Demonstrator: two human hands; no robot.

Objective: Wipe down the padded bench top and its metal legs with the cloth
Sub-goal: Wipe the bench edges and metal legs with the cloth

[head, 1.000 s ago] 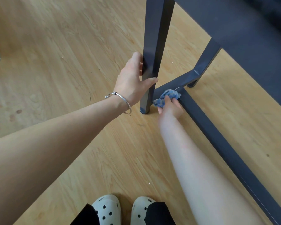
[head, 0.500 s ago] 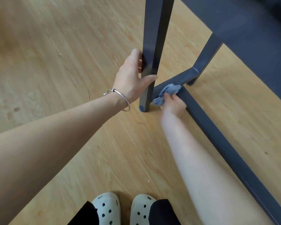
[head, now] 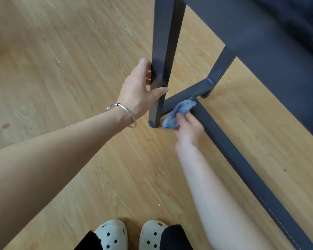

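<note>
Gripping near leg [head: 163,69] – left hand [head: 137,91], right hand [head: 188,129] pressing cloth [head: 179,114] on crossbar [head: 184,98]

Our left hand [head: 140,91] wraps the front leg [head: 163,60], thumb across; our right hand [head: 188,127] reaches low, fingers pinching the cloth [head: 179,112].

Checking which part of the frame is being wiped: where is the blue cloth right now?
In the head view, the blue cloth is bunched in the right hand, pressed on the low crossbar just right of the front leg's foot.
</note>
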